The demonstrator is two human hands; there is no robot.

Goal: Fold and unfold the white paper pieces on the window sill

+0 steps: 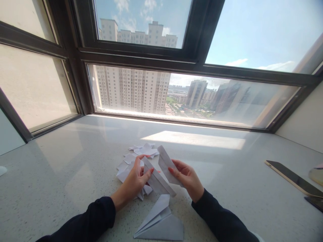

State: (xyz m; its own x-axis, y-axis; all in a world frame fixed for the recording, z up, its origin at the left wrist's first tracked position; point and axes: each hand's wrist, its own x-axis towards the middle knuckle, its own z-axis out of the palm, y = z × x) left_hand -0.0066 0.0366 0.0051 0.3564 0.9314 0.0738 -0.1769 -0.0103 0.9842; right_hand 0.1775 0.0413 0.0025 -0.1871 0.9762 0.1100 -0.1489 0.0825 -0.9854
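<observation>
Between thumb and fingers, my left hand (138, 177) grips a folded white paper strip (159, 179) that slants down to the right. My right hand (186, 176) pinches another folded white paper piece (165, 160) just beside it, with its upper end raised. The two pieces are close together above the counter; whether they are joined lower down I cannot tell. A folded paper plane (161, 220) lies on the counter below my hands. Behind my left hand sits a cluster of small folded papers (130, 159), partly hidden by that hand.
The speckled white counter (75, 188) runs back to a dark window frame (141, 117). Off to the right lie a phone (294, 178), a dark object (315, 202) and a pale rounded item (317, 174) cut by the view's edge. A small white object (2, 170) shows at far left.
</observation>
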